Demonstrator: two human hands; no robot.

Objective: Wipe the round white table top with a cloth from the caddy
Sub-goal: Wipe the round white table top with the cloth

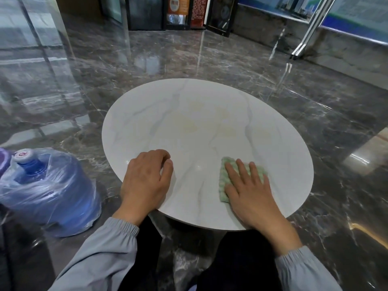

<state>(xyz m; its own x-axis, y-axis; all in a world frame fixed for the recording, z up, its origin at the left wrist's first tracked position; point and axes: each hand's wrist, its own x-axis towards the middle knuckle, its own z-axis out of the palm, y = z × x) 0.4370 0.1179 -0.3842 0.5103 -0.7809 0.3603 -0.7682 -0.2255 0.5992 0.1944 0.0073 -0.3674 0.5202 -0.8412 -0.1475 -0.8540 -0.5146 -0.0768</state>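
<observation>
Our right hand (249, 190) lies flat, fingers straight and spread, pressing the green cloth (223, 180) on the near right of the tabletop (199, 122). The cloth looks soft, light and limp (perhaps microfibre; the weave is blurred), so we'd press from above, not pinch. Our left hand (147, 177) rests loosely curled, holding nothing.

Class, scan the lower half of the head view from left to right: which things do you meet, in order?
First the bagged water bottle → left hand → green cloth, with the right hand pressing flat on it.
</observation>
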